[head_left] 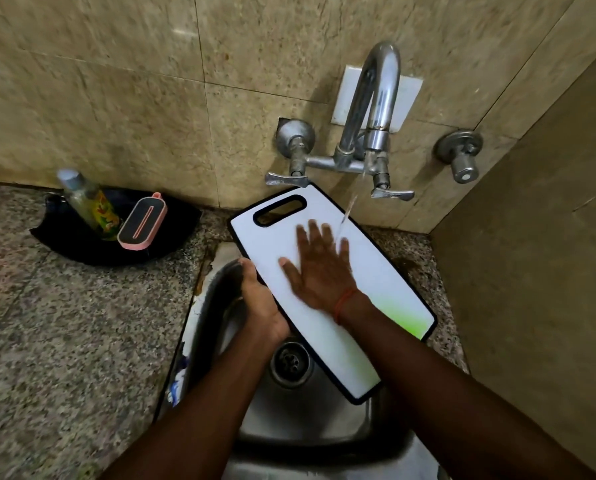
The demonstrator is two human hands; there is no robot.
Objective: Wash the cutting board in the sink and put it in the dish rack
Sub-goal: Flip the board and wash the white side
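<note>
A white cutting board (365, 327) with a black rim and a handle slot lies tilted over the steel sink (310, 424). My left hand (260, 303) grips its left edge. Spread flat on the board's face is my right hand (319, 268), fingers apart, blurred by motion. A thin stream of water (346, 213) falls from the faucet (372, 109) onto the board beside my right fingers. One lower corner of the board shows a green tint. No dish rack is in view.
A black dish (64, 237) on the granite counter at the left holds a soap bottle (88, 202) and a pink-edged scrubber (142, 221). Tap handles (286, 180) jut from the tiled wall. A wall closes in on the right.
</note>
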